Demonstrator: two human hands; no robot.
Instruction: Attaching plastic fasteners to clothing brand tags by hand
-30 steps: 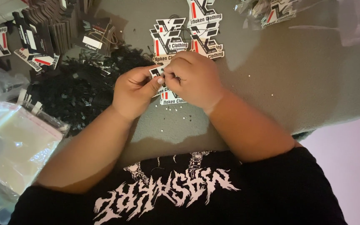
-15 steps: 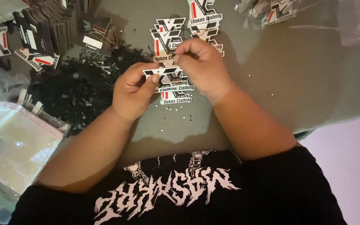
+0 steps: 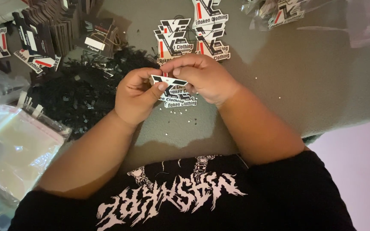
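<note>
Two of your hands meet over the middle of the grey worktop, and between them they carry one flat, die-cut cardboard hang tag in black, white and red. Your left hand pinches the tag's near edge, thumb pressed on its face and fingers curled shut behind it. Your right hand closes on the tag's other end, its fingers bent down over the top edge, so both grips are tight with no gap showing. The tag is held level, lifted just clear of the worktop.

Directly under your fingers lies another tag of the same kind, flat on the worktop, with a scatter of tiny pale beads just on your side of it. Beyond your fingers sits a small cluster of finished tags, overlapping one another. Left of your left hand spreads a loose heap of black plastic fasteners, nearly touching your wrist. Further left, near your left forearm, rests a stack of clear cellophane sleeves. Beyond the heap stands a row of brown card tags packed on edge.
</note>
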